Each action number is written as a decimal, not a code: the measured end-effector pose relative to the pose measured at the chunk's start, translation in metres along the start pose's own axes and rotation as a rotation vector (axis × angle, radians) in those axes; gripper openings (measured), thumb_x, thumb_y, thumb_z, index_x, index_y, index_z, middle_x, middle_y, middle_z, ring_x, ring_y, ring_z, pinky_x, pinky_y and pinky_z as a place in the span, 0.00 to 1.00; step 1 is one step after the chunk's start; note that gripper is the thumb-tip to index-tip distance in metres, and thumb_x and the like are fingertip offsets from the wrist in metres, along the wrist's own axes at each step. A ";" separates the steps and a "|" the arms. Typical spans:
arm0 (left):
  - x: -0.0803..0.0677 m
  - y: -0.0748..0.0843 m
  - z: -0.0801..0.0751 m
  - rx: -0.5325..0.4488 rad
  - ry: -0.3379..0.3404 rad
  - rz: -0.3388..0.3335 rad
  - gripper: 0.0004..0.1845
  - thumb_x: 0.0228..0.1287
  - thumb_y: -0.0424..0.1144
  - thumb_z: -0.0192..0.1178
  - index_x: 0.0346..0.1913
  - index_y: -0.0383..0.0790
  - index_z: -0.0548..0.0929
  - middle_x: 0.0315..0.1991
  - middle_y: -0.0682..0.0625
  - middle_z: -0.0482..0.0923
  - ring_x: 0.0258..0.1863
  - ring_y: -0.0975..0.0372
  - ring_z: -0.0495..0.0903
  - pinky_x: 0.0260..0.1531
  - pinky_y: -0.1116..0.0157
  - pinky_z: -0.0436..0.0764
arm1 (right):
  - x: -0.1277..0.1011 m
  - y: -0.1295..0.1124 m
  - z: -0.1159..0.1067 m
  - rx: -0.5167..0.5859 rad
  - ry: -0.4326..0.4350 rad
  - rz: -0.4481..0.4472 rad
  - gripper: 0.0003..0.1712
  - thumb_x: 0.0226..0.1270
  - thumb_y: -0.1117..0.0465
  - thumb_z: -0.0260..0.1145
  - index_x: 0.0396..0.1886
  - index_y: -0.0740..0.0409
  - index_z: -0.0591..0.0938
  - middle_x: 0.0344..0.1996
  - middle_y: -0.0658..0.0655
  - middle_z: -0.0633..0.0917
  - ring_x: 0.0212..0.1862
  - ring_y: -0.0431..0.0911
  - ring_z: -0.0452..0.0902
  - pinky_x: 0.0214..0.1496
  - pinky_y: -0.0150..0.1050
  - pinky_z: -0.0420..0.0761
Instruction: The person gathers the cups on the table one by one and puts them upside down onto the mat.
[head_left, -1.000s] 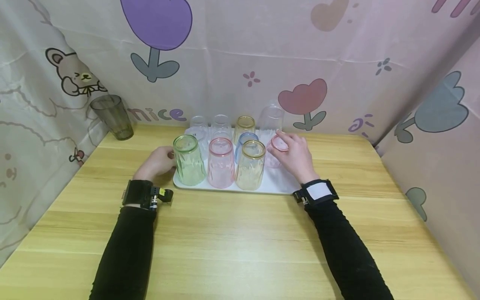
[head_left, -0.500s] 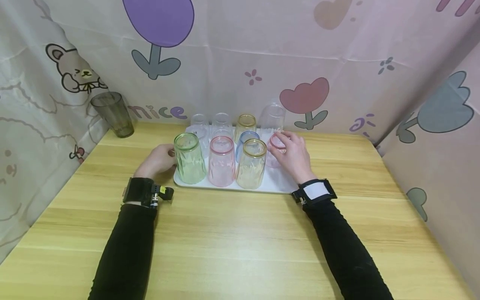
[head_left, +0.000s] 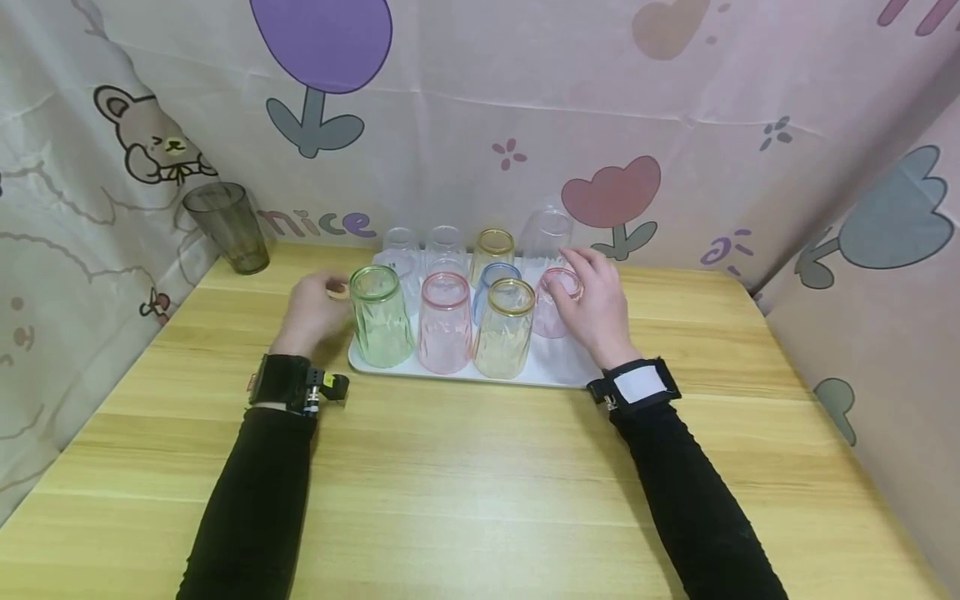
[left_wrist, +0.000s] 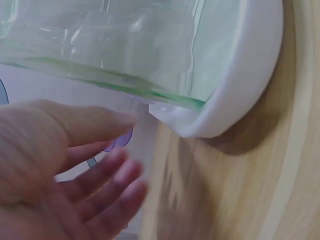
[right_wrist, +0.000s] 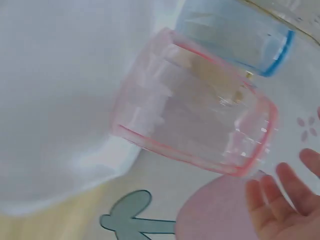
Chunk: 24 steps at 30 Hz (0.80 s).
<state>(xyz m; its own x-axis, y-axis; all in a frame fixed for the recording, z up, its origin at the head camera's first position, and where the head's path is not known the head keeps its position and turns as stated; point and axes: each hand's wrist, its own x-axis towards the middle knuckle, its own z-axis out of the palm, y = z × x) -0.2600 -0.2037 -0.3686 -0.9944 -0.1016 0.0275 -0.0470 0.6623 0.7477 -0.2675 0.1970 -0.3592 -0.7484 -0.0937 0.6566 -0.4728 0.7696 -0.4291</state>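
Note:
In the head view a white tray (head_left: 558, 367) holds several ribbed drinking glasses. My right hand (head_left: 602, 312) is beside a short pink glass (head_left: 551, 321) at the tray's right, fingers spread and extended. In the right wrist view a gap shows between the fingertips (right_wrist: 256, 192) and this pink glass (right_wrist: 195, 112), which stands on the tray. My left hand (head_left: 313, 312) is at the tray's left end, next to a tall green glass (head_left: 382, 329). In the left wrist view, its loosely bent fingers (left_wrist: 107, 185) hold nothing, just off the green glass (left_wrist: 125, 45).
A pink glass (head_left: 444, 337) and an amber one (head_left: 501, 342) stand in the front row. Behind are a blue glass (head_left: 483, 304), another amber glass (head_left: 480, 265) and clear glasses (head_left: 547, 237). A dark tumbler (head_left: 232, 233) stands on the wooden table's far left corner, by the printed curtain (head_left: 450, 100).
My right fingers have opened away from the short pink glass they were touching. My left hand has moved up slightly beside the green glass. The glasses stay where they were.

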 end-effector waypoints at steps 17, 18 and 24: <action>0.015 -0.007 -0.032 -0.288 0.655 -0.203 0.51 0.65 0.53 0.69 0.81 0.48 0.48 0.82 0.50 0.43 0.80 0.62 0.48 0.77 0.68 0.52 | 0.001 0.023 -0.024 0.007 -0.002 0.196 0.29 0.79 0.50 0.61 0.70 0.62 0.76 0.66 0.67 0.76 0.70 0.62 0.68 0.71 0.60 0.68; 0.018 -0.009 -0.036 -0.304 0.647 -0.215 0.52 0.66 0.53 0.68 0.82 0.49 0.45 0.82 0.51 0.41 0.80 0.63 0.46 0.77 0.68 0.50 | 0.001 0.026 -0.025 -0.002 -0.039 0.233 0.29 0.81 0.49 0.58 0.71 0.62 0.75 0.67 0.67 0.76 0.70 0.62 0.67 0.71 0.61 0.67; 0.038 -0.021 -0.056 -0.353 0.637 -0.245 0.57 0.67 0.53 0.67 0.83 0.49 0.36 0.82 0.51 0.35 0.81 0.65 0.38 0.75 0.73 0.42 | -0.001 0.038 -0.031 -0.063 -0.283 0.381 0.30 0.82 0.56 0.50 0.76 0.66 0.67 0.68 0.71 0.74 0.67 0.67 0.70 0.68 0.65 0.70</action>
<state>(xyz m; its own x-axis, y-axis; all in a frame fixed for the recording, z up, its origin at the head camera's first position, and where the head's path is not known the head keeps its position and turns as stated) -0.2914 -0.2631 -0.3457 -0.7084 -0.6936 0.1304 -0.1202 0.3006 0.9461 -0.2702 0.2461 -0.3565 -0.9645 0.0411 0.2610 -0.1174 0.8184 -0.5626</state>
